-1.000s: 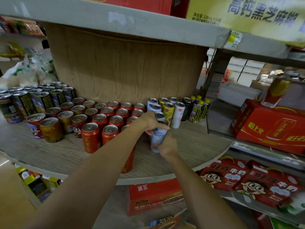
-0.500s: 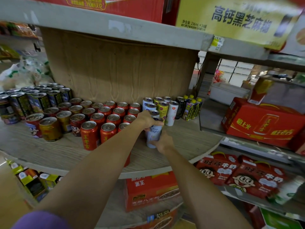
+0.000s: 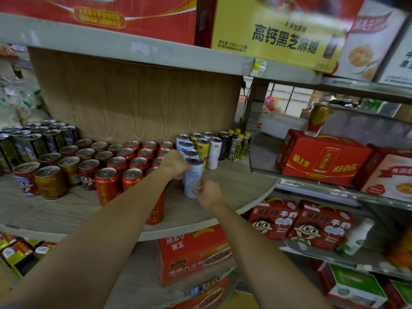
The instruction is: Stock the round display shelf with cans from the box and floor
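Note:
A tall slim white can stands upright on the round wooden shelf, at the front of a short row of similar slim cans. My left hand grips its upper left side with curled fingers. My right hand pinches its lower right side near the base. Left of it stand rows of red cans, one red can partly hidden under my left forearm. Gold and dark cans fill the far left.
A brown curved core backs the shelf. Small dark bottles stand at the right end. Red cartons sit on the tier below. Red boxes and milk packs fill the straight shelves at right.
Both hands have stayed on the white can, which stands slightly farther back toward its row. The camera has tilted up and drifted a little.

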Motion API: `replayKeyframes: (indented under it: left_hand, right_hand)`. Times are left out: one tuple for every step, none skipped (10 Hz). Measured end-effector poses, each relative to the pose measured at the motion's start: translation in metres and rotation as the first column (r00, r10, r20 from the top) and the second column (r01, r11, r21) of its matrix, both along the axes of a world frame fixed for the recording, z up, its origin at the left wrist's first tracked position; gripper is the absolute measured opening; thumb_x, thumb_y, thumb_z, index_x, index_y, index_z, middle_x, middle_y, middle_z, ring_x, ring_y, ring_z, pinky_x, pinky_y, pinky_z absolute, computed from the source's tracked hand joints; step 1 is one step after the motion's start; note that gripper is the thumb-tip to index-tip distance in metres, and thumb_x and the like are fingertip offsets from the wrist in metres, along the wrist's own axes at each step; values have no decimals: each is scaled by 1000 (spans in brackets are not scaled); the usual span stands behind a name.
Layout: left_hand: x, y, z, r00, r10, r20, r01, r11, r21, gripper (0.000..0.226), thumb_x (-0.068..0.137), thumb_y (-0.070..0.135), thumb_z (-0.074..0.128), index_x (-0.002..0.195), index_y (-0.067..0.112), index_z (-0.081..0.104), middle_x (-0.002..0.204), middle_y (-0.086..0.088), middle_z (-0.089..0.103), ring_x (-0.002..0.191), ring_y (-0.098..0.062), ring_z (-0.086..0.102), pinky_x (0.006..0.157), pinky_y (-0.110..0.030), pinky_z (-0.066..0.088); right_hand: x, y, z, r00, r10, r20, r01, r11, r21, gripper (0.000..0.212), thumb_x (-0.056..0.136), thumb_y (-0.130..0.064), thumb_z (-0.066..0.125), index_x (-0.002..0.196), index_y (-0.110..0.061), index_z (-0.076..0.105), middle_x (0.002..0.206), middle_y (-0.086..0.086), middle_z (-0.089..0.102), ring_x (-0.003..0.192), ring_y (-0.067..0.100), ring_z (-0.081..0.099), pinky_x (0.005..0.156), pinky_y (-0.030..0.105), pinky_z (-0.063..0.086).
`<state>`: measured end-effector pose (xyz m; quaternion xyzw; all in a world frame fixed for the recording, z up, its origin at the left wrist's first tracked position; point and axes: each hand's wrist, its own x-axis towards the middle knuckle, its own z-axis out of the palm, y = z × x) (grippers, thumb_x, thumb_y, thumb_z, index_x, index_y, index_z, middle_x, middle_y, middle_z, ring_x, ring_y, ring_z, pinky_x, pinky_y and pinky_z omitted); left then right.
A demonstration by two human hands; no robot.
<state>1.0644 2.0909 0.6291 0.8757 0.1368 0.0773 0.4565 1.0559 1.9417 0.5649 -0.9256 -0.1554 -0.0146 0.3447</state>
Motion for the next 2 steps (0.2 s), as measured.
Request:
replayKeyframes:
  left_hand:
    - [-24,-4,4,1000,0,28,-2,998,63,20,83,15,72,95,-1,70,92,-18,71,85,-32,71,78,-44,60]
    - [-44,-3,3,991,-64,118,38,978,206,16,84,19,68,85,4,74,90,-13,73,88,-29,69,82,-40,57]
  right_hand:
    - [-22,-6,7,999,27,45,-25,999,-35,19,90,-17,62,99,-1,60,101,17,67,98,34,62,81,38,51]
    - [-40,-11,14,995,66,70,-64,998,-25,15,89,-13,63,100,-3,60,102,16,67,97,32,62,74,33,45]
